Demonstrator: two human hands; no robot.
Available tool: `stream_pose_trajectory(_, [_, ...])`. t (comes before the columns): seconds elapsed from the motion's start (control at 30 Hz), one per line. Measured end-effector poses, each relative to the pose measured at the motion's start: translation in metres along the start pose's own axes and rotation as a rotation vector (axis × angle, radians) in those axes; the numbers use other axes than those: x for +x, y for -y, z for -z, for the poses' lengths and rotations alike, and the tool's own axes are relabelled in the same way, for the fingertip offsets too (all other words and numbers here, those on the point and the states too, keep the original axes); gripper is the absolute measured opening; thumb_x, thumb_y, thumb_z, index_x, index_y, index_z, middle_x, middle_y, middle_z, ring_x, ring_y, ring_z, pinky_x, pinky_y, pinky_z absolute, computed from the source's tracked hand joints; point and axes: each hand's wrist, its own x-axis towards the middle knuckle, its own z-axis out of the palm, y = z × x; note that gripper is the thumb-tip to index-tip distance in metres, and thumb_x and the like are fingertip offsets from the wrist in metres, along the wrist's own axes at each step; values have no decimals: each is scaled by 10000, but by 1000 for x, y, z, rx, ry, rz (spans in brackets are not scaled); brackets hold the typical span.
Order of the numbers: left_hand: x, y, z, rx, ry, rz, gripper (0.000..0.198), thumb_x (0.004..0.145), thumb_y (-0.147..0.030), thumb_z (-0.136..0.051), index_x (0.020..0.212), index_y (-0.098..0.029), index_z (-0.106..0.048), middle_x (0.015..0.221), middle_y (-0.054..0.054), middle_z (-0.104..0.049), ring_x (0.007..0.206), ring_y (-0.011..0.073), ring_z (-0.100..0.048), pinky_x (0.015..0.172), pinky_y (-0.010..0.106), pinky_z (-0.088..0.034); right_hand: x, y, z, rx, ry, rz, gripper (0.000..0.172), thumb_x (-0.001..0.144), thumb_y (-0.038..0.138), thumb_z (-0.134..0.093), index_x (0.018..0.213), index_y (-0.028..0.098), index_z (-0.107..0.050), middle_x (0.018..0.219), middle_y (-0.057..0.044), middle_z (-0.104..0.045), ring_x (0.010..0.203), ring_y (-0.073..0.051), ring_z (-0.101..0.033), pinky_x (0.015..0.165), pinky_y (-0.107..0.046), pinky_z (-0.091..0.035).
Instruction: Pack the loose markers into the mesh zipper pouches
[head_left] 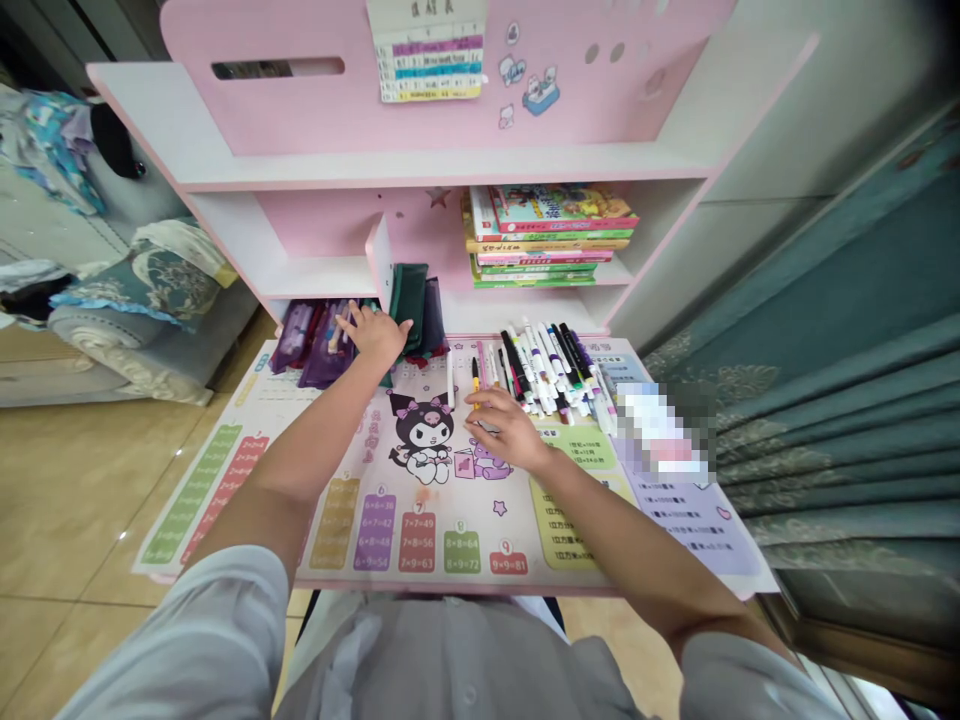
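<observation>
Both arms reach forward over the bench [450,587]. The left hand [373,335] is open and touches the dark green pouch [409,305], beside the purple pouches [324,345]. The right hand [508,428], half open, holds nothing and rests just below the marker pens [555,370].

The left hand [373,335] is extended farther forward, palm down, with the fingers spread. The right hand [510,428] is held palm down, its fingers loosely curved and directed inward. The left forearm [315,440] and the right forearm [622,540] are angled toward each other.
</observation>
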Motion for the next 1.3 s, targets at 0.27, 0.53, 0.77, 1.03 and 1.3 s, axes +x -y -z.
stream_pose_trajectory(0.27, [6, -1, -12, 69, 25, -13, 677, 888, -587, -534, 1306, -65, -640, 1543, 264, -418, 1539, 420, -127, 1219, 656, -60, -2, -3, -3, 9, 31, -29, 94, 921, 262, -622, 858, 243, -689, 1083, -81, -709, 1013, -235, -679, 983, -508, -519])
stream_pose_trajectory(0.53, [3, 1, -5, -111, -51, 26, 482, 926, -390, -506, 1277, -90, -644, 1539, 246, -427, 1542, 415, -126, 1207, 694, -66, -2, -3, 0, 8, 42, -46, 108, 923, 271, -620, 846, 243, -689, 1077, -78, -717, 995, -230, -686, 975, -511, -524])
stream_pose_trajectory(0.77, [-12, 10, 23, -286, -66, 5, 385, 968, -371, -436, 1168, -137, -665, 1491, 204, -502, 1526, 379, -212, 1208, 698, -93, -3, -3, -2, 30, 48, -42, 96, 920, 265, -622, 862, 248, -696, 1078, -82, -715, 999, -236, -684, 961, -500, -530])
stream_pose_trajectory(1.03, [-46, 27, 52, -308, -211, -86, 240, 990, -343, -433, 980, -194, -622, 1498, 125, -509, 1530, 334, -227, 1224, 637, -121, -3, -3, -2, -9, 26, -46, 86, 918, 276, -621, 869, 255, -687, 1069, -81, -714, 1010, -246, -694, 981, -526, -533])
stream_pose_trajectory(1.3, [-122, 67, 68, -332, -226, -288, 196, 968, -360, -512, 842, -216, -558, 1488, 105, -519, 1531, 337, -236, 1194, 677, -121, 0, 3, 3, -65, -111, -128, 401, 912, 345, -642, 1291, 269, -536, 1230, -132, -637, 1198, -317, -611, 982, -551, -552])
